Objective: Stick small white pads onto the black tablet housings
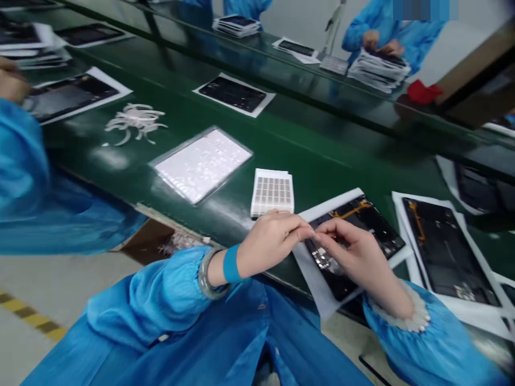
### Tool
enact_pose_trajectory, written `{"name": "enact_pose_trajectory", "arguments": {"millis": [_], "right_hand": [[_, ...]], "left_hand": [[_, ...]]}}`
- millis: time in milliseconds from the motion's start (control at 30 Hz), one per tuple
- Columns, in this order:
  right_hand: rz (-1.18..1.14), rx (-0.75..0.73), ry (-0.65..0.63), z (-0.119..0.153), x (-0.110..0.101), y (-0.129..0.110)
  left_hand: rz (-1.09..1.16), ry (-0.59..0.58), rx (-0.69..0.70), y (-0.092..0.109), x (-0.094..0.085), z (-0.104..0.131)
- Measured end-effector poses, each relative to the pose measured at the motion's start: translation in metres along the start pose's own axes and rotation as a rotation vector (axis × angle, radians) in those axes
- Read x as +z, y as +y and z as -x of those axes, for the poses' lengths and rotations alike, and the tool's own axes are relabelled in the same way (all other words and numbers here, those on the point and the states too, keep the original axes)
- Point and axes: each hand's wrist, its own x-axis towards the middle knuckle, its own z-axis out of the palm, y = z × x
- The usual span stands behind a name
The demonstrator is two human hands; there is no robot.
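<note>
My left hand [276,238] and my right hand [354,249] meet fingertip to fingertip, both pinched. Whatever lies between the tips is too small to make out. Below them is a black device panel [370,225] with an orange flex cable [350,208] and small metal parts near its lower left end, lying tilted on a white sheet [317,289]. Partly behind my left hand stands a white block of small grey square stickers [273,187]. Farther left lies a clear-edged sheet of whitish small pieces [205,163].
Another black panel [450,252] on white paper lies to the right. A pile of white curled strips [137,120] and a panel [233,94] lie farther back on the green table [322,145]. A co-worker's sleeve [24,177] is at left; another person's hands [382,45] rest on stacked sheets across.
</note>
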Motion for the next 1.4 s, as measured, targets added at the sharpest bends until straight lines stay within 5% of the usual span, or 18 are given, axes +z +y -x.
{"name": "enact_pose_trajectory", "arguments": {"millis": [100,200,367,600,833,967,1167,1400], "right_hand": [[0.042,-0.055,0.151,0.021,-0.015,0.015],[0.060,-0.038,0.183,0.040,-0.033,0.027],[-0.027,0.181,0.072,0.063,-0.070,0.063],[0.200,0.350,-0.124,0.073,-0.101,0.124],[0.204,0.391,-0.062,0.058,-0.134,0.133],[0.270,0.391,-0.192,0.052,-0.147,0.140],[0.305,0.359,-0.405,0.040,-0.149,0.139],[0.427,0.377,-0.406,0.031,-0.149,0.139]], "left_hand": [[0.328,-0.151,-0.240,0.015,0.024,-0.012],[0.429,-0.280,-0.264,0.026,0.047,-0.018],[0.160,-0.352,-0.066,0.025,0.069,-0.008],[-0.243,-0.368,0.323,0.004,0.083,0.017],[-0.314,-0.409,0.356,0.000,0.088,0.021],[-0.320,-0.404,0.363,-0.002,0.089,0.022],[-0.306,-0.410,0.354,-0.002,0.089,0.022],[-0.310,-0.414,0.350,-0.001,0.088,0.021]]}}
